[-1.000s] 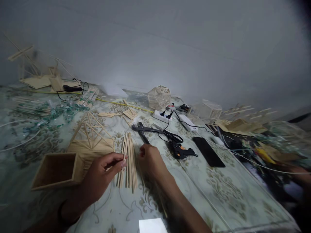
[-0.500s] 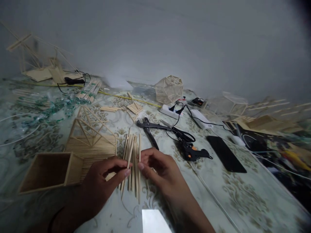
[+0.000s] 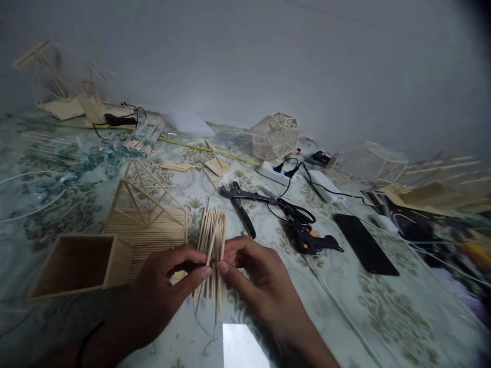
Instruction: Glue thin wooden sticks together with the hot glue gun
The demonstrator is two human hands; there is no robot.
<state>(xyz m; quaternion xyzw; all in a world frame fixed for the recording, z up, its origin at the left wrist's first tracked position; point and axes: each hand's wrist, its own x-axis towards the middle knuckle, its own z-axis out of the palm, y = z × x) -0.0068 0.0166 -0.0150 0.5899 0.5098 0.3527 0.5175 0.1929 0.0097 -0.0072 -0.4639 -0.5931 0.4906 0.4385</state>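
Observation:
A thin wooden stick (image 3: 211, 244) is pinched between the thumb and fingers of my left hand (image 3: 174, 273). My right hand (image 3: 255, 273) pinches another slim stick (image 3: 223, 237) close beside it, and the two hands nearly touch. Beneath them lies a loose pile of wooden sticks (image 3: 206, 225) on the patterned cloth. Left of the pile is a panel of sticks laid side by side (image 3: 153, 232), with a triangular stick frame (image 3: 141, 197) rising at its far side. An open wooden box (image 3: 109, 260) stands near my left forearm.
Behind the right hand lie ratchet-like cutters (image 3: 241, 204), scissors (image 3: 295, 210) and a black-and-orange glue gun (image 3: 312, 240). A phone (image 3: 364, 243) is at right. Power strips (image 3: 274, 172) with cables, a geometric stick ball (image 3: 275, 135) and packaged sticks (image 3: 146, 135) sit further back.
My hands have come closer together, bringing the two held sticks nearer each other. Their upper ends now lean right. The whole view has shifted slightly.

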